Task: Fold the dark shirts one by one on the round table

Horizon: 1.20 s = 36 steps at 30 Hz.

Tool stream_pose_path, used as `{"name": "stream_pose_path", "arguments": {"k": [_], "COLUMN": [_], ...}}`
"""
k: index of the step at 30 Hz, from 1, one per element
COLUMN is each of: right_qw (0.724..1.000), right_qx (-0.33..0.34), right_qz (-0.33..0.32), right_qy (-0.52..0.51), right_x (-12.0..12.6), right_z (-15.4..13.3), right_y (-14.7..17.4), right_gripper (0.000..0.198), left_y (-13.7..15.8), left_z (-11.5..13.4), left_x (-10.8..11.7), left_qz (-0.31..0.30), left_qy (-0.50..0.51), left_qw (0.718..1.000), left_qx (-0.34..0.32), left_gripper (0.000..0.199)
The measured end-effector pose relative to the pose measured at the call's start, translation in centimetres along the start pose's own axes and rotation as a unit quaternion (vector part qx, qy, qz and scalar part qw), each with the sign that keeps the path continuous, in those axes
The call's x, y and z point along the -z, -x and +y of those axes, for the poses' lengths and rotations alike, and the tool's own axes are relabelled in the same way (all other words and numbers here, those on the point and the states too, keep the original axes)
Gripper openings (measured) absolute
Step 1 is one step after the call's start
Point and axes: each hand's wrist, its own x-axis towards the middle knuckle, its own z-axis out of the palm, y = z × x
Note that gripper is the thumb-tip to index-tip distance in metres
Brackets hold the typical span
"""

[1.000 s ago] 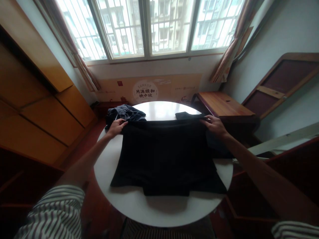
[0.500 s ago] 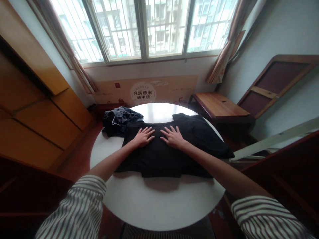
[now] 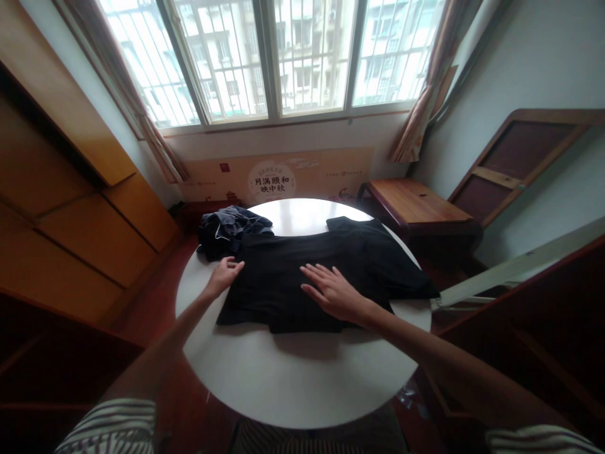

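Two bare hands work at a black garment (image 3: 278,277) of matte, soft-looking cloth, spread nearly flat on a round, smooth white table (image 3: 302,391). The left hand (image 3: 227,275) is at the cloth's left edge, fingers curled and thumb near the forefinger; I can't tell whether it pinches any fabric. The right hand (image 3: 336,296) is palm-down over the middle, fingers extended, gripping nothing; contact is hard to judge. Beyond the left hand, a crumpled dark garment (image 3: 231,227) with a pale line bunches against the black one. Wooden panels (image 3: 85,239) of what looks like a cupboard hide whatever is inside. One black corner reaches the table's right rim, while a broad white crescent shows along the near edge.
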Motion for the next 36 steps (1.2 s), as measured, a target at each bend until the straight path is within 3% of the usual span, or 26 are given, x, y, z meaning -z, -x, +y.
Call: {"name": "stream_pose_path", "arguments": {"k": [4,9,15,20,22,24,26,29,32,36], "right_qw": [0.998,0.997,0.997,0.998,0.998,0.996,0.986,0.949,0.918,0.912], "right_qx": [0.054,0.058,0.038,0.021,0.013,-0.034,-0.122,-0.269,-0.358,-0.348], "right_qz": [-0.045,-0.038,-0.064,-0.001,0.037,0.075,0.110,0.160,0.160,0.150], "right_qy": [-0.007,0.026,-0.009,-0.059,-0.054,-0.020,0.021,0.039,-0.058,-0.157], "right_x": [-3.2,-5.7,-4.6,-2.6,-1.4,0.2,1.9,4.3,5.4,5.2], "right_z": [-3.5,-3.1,-3.2,-2.8,-1.2,1.5,5.1,11.2,16.1,18.7], "right_y": [1.3,1.3,1.0,-1.4,-2.8,-4.0,-4.9,-5.4,-5.5,-5.5], "right_gripper": [0.069,0.070,0.070,0.053,0.046,0.041,0.037,0.033,0.037,0.033], "left_y": [0.5,1.3,2.8,3.5,3.1,2.4,1.4,0.2,-0.5,-0.9], "left_z": [1.1,1.2,1.9,3.5,3.3,2.9,2.9,4.5,7.4,10.4], "left_x": [1.3,1.4,1.0,0.4,0.1,0.2,0.4,0.8,1.0,0.6], "left_qz": [-0.103,-0.184,-0.212,-0.217,-0.200,-0.142,-0.057,0.043,0.069,0.053], "left_qy": [0.082,0.127,0.184,0.264,0.218,0.122,0.021,-0.069,-0.114,-0.139], "left_qw": [0.987,0.972,0.958,0.939,0.955,0.982,0.998,0.996,0.984,0.980], "left_qx": [0.090,0.070,0.052,0.025,0.030,0.029,0.020,-0.042,-0.116,-0.133], "left_gripper": [0.080,0.075,0.077,0.064,0.061,0.063,0.063,0.052,0.038,0.038]}}
